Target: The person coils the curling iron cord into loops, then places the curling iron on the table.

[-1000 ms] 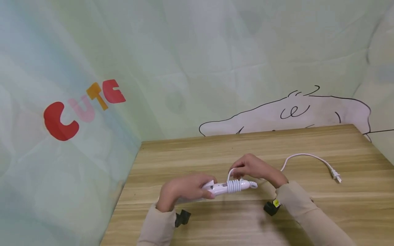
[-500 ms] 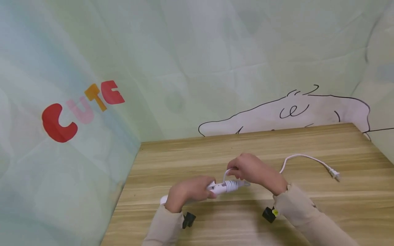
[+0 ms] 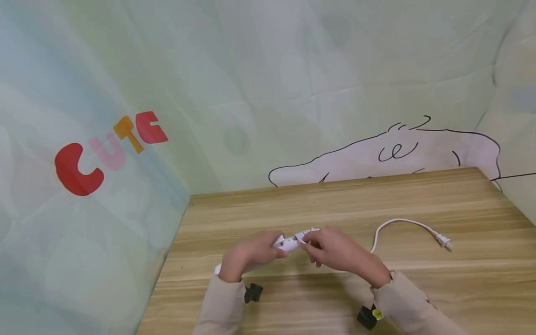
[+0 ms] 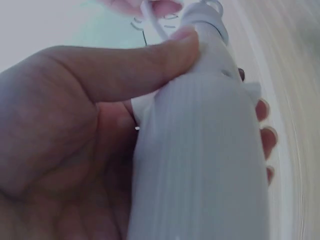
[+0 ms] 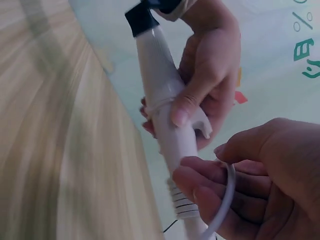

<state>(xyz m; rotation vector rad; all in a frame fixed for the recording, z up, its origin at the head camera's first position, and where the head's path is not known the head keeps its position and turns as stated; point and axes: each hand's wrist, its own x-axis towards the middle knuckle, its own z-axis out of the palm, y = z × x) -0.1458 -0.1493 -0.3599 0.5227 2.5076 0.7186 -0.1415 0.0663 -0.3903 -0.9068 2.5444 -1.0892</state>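
A white curling iron [image 3: 290,244] is held over the table, its right end tilted upward in the head view. My left hand [image 3: 253,255] grips it around the middle, thumb lying along the white body in the left wrist view. Several tight turns of white cord [image 5: 186,205] wrap its handle. My right hand [image 3: 337,251] is at these turns, and it pinches a loop of the cord between thumb and fingers in the right wrist view. The lever [image 5: 202,122] of the iron sticks out beside my left thumb. My left palm and fingers hide part of the body.
The cord's free length [image 3: 393,220] curves over the wooden table [image 3: 251,209] to a two-pin plug [image 3: 444,240] on the right. Printed cloth [image 3: 234,93] hangs behind and left of the table. Black camera mounts [image 3: 253,293] sit at both wrists.
My right hand has come from above the wound turns down to their near side, carrying the cord loop. The iron's right end has tilted up. The plug has slid slightly left.
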